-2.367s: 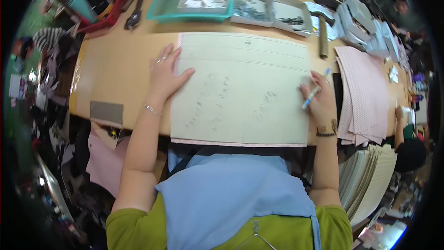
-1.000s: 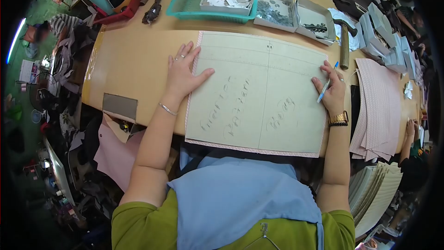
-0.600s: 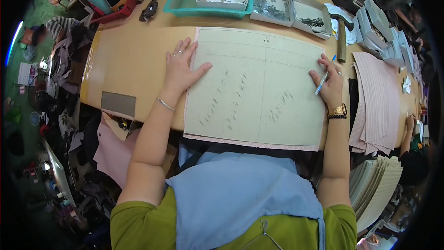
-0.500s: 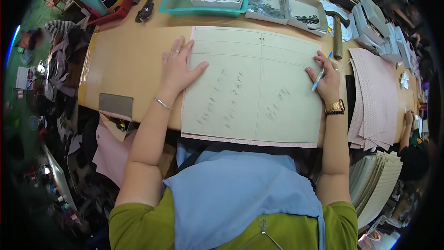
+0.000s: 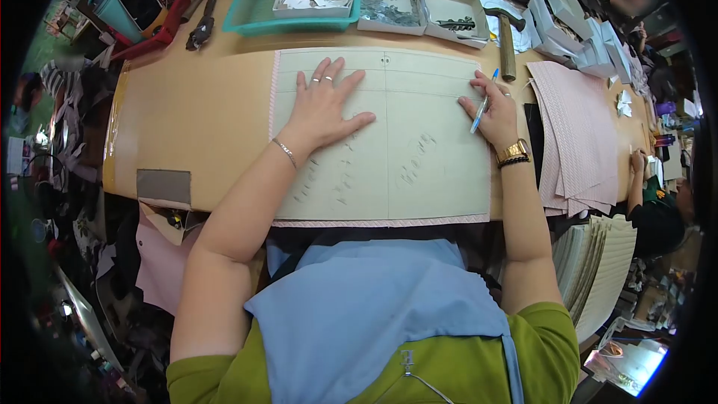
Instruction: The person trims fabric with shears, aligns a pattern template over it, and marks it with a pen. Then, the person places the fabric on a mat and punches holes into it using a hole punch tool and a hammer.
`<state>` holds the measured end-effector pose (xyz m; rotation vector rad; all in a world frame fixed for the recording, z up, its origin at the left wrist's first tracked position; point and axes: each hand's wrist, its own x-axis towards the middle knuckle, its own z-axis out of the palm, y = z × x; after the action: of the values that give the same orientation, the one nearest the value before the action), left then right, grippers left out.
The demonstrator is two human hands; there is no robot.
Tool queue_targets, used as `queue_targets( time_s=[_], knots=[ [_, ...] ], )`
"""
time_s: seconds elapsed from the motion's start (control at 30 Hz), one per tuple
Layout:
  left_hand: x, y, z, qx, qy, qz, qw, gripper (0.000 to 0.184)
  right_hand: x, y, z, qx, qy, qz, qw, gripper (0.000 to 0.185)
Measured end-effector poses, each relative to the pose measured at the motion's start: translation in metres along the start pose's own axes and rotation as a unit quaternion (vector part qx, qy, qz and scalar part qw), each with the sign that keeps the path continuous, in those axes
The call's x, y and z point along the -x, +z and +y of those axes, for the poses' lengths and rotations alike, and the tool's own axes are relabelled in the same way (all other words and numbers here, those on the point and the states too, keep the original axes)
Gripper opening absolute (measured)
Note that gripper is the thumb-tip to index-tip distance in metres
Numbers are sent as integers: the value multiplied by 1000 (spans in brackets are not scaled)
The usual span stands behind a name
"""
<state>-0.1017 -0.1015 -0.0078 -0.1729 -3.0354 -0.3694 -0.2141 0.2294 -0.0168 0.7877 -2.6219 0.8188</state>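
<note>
Nearest the wearer, a blue apron covers the lap, below the near edge of the worktop. The card lies flat there, squarely before the wearer, on a pink sheet whose patterned margin shows along its left and near sides. The left hand is spread wide, palm down, on the card's upper left part, gripping nothing; the fanned fingers presumably spread the pressure and prevent slipping. The right hand is partly closed on a pen, its thumb and forefinger reaching to the card's right edge. This grip appears to let one hand keep the pen ready and steady that side. Beside it, right of the card, pink pieces lie in a slightly fanned stack, within easy reach. Beyond the card, the hammer rests with its handle toward the wearer, convenient to pick up. To its left stand two boxes of small parts, then a teal basket containing a tray of pale tags; the containers presumably keep loose items separate. Farther off at right, a co-worker's forearm is visible.
</note>
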Motion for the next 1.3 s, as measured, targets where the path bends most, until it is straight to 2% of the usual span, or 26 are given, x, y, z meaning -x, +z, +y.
queue_targets(
  time_s=[0.03,0.13,0.17,0.27,0.37,0.47,0.5,0.6,1.1,1.2,1.3],
  knots=[
    [0,2,-2,-4,2,11,1000,77,-3,-4,-2,11,-7,-7,1000,39],
    [0,5,-2,-7,2,19,1000,77,-19,-4,-15,-183,107,91,973,40],
    [0,5,-2,-5,0,20,1000,77,-26,-1,-22,-231,86,102,964,47],
    [1,3,-2,-3,0,17,1000,77,-49,23,-45,-382,150,-5,912,39],
    [1,4,-2,1,1,21,1000,78,-69,54,-73,-439,146,-37,886,29],
    [2,4,-3,6,1,25,1000,78,-86,76,-82,-359,156,-54,919,22],
    [2,3,-2,7,-1,22,1000,78,-89,81,-87,-355,140,-27,924,23],
    [2,2,-2,8,-3,20,1000,79,-94,80,-92,-269,100,-40,957,23],
    [2,6,-4,14,-1,31,999,80,-90,82,-104,-191,30,-58,979,18],
    [1,8,-5,14,-1,31,999,80,-91,75,-109,-177,36,-86,980,18],
    [2,9,-6,18,0,37,999,80,-91,79,-106,-164,33,-67,984,17]
  ],
)
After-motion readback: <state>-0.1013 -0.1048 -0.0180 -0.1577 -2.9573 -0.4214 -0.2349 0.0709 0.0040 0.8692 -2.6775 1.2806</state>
